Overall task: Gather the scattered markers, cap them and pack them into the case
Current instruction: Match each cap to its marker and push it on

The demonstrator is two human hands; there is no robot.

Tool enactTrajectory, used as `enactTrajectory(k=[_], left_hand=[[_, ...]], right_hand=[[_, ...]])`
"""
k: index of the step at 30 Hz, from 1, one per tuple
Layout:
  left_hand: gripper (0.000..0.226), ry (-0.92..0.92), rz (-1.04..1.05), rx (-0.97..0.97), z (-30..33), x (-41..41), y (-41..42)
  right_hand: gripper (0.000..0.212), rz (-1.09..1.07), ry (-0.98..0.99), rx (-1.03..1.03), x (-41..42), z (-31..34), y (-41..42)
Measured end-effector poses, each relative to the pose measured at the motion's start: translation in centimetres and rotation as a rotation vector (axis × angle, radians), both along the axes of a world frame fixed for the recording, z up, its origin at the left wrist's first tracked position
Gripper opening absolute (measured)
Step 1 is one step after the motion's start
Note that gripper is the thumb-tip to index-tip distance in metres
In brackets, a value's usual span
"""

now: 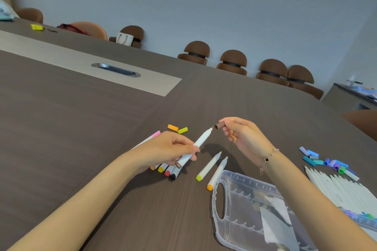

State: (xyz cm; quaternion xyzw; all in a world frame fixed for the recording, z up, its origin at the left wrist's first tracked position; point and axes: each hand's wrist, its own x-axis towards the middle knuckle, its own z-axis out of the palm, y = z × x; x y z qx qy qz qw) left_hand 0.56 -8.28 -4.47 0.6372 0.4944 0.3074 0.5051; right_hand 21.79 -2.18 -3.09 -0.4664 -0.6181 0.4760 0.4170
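My left hand (173, 149) grips a white marker (201, 139) with a brown end, its bare tip pointing up and right. My right hand (242, 134) pinches a brown cap (219, 126) just off that tip, a small gap between them. Under my left hand lie several capped markers (167, 171) with orange, yellow, red and black ends, and a pink-capped one (154, 135) behind. Two uncapped markers, one yellow-ended (209, 166) and one orange-ended (218, 172), lie beside the clear plastic case (251, 210). An orange cap (173, 127) and a yellow-green cap (182, 130) lie further back.
At the right, a row of uncapped white markers (342, 187) lies next to a pile of blue, purple and green caps (324, 160). The brown table (81, 128) has a metal cable slot (115, 69). Brown chairs (232, 61) line its far edge.
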Motion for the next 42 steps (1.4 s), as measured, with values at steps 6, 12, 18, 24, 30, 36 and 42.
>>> enactTrajectory(k=[6, 12, 18, 24, 30, 36, 42], left_hand=[[0.021, 0.001, -0.002, 0.014, -0.2, 0.0, 0.1], [0.022, 0.005, 0.034, -0.008, -0.9, 0.8, 0.3], [0.02, 0.114, 0.294, 0.113, -2.3, 1.6, 0.3], [0.021, 0.196, 0.334, 0.075, -3.1, 3.0, 0.1], [0.016, 0.403, 0.38, 0.318, -3.5, 2.9, 0.5], [0.017, 0.587, 0.397, 0.559, -4.9, 3.0, 1.1], [0.004, 0.605, 0.341, 0.645, -5.2, 3.3, 1.3]], right_hand=[[0.022, 0.053, -0.055, 0.004, 0.0, -0.3, 0.0], [0.024, 0.089, -0.232, 0.109, -1.5, -0.5, -0.3], [0.023, -0.041, -0.214, 0.195, -3.6, -2.1, -0.1], [0.019, -0.014, -0.333, 0.2, -2.9, -2.7, -0.3], [0.017, 0.016, -0.495, 0.225, -1.2, -3.1, 0.7], [0.026, -0.08, -0.806, 0.37, 0.9, -3.6, 2.5], [0.025, -0.064, -0.831, 0.394, 1.7, -3.7, 3.8]])
